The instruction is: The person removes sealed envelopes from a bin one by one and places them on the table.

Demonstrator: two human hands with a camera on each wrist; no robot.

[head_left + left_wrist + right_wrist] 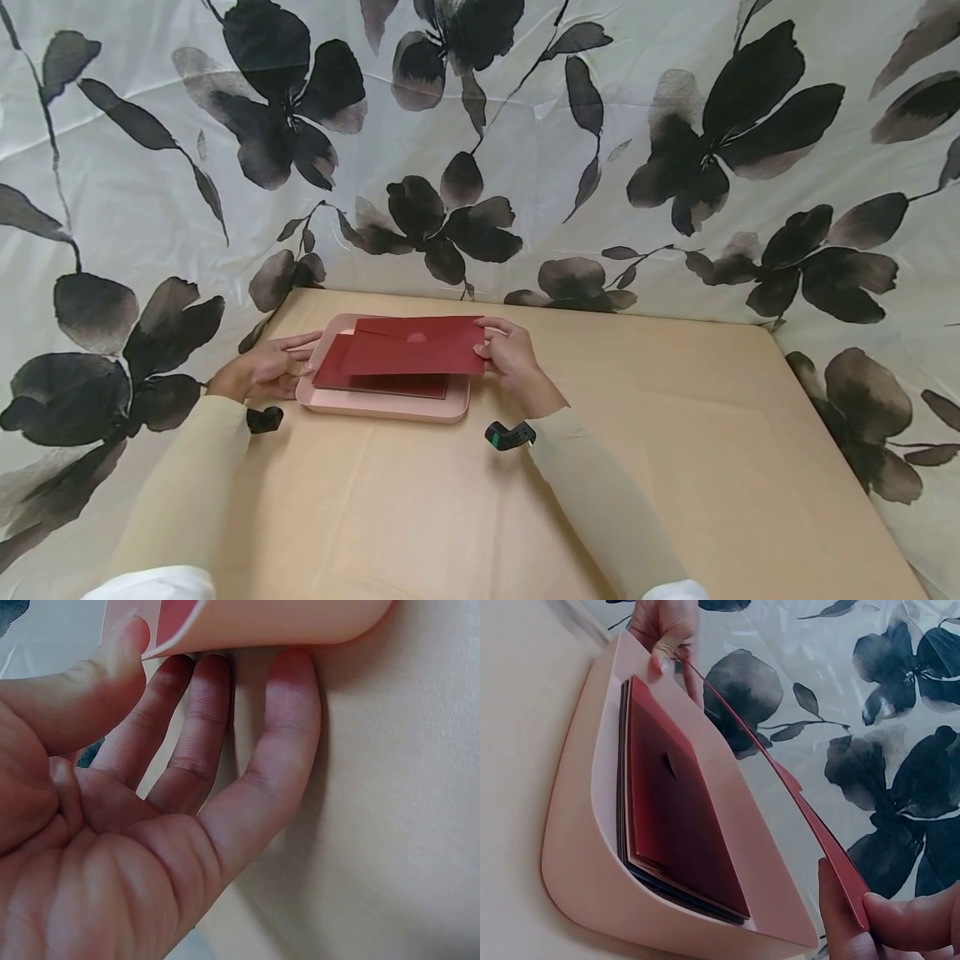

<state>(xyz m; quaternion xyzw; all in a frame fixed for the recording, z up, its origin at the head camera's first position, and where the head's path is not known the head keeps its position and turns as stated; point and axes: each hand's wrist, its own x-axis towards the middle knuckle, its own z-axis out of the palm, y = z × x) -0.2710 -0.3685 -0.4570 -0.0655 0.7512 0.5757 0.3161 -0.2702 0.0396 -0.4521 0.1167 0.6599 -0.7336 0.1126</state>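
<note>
A pink tray (382,406) with rounded corners sits near the far left of the table. Inside it lies a stack of red envelopes (671,780), with darker and paler edges showing beneath the top one. My right hand (513,360) pinches the right end of another red envelope (412,348) between thumb and fingers, holding it raised and tilted above the stack. At the tray's left end my left hand (266,367) holds the rim, its thumb (124,660) on top and its fingertips against the underside.
The tan table (637,467) stretches to the right and toward me. A white cloth with dark flowers (570,167) hangs or lies behind it and on both sides. Each wrist wears a black band device (510,435).
</note>
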